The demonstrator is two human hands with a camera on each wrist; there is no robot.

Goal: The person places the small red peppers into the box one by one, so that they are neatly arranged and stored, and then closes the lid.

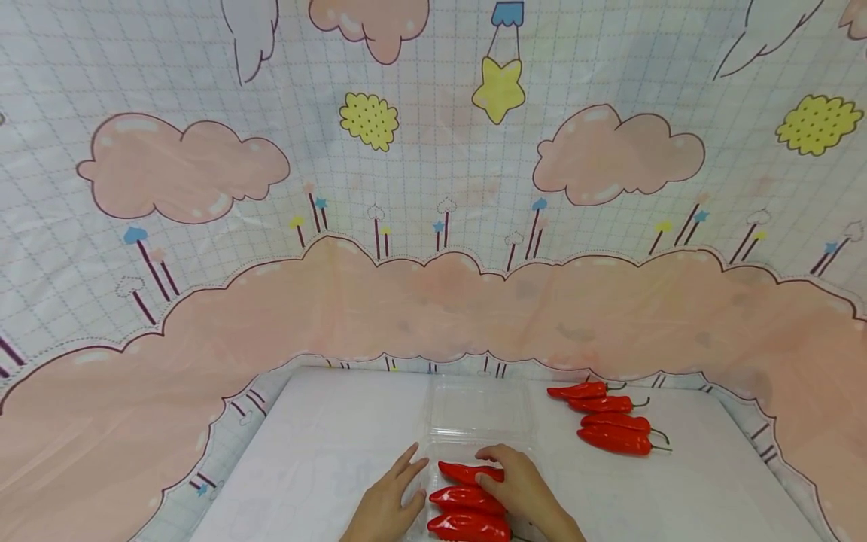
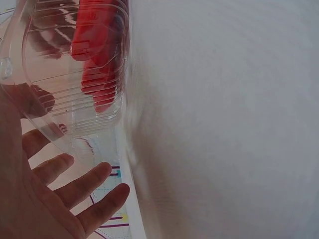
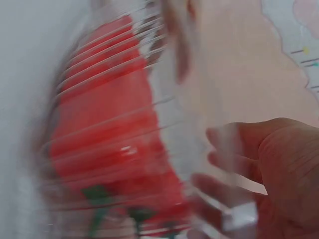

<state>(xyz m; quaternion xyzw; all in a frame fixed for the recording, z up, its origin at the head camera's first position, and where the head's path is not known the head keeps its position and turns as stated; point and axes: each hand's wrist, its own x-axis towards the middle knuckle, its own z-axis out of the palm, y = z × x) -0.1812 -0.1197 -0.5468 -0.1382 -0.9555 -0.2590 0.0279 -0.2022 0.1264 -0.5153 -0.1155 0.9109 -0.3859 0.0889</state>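
A clear plastic clamshell box (image 1: 415,531) lies at the front of the table, its lid (image 1: 481,406) folded back away from me. Red chili peppers (image 1: 469,525) lie side by side inside, tips to the left and green stems to the right. Over the right end of the farthest pepper (image 1: 460,473) is my right hand (image 1: 524,485), thumb overlapping it, fingers loosely bent and spread. In the right wrist view those fingers (image 3: 214,159) stand apart from the peppers, seen partly through the blurred plastic wall. My left hand (image 1: 389,500), fingers spread, is at the box's left edge.
Several more red peppers (image 1: 612,440) lie in a staggered column on the white table (image 1: 325,436), to the right of the lid. Behind the table hangs a printed cloth (image 1: 433,309) with clouds and stars, which also surrounds its sides.
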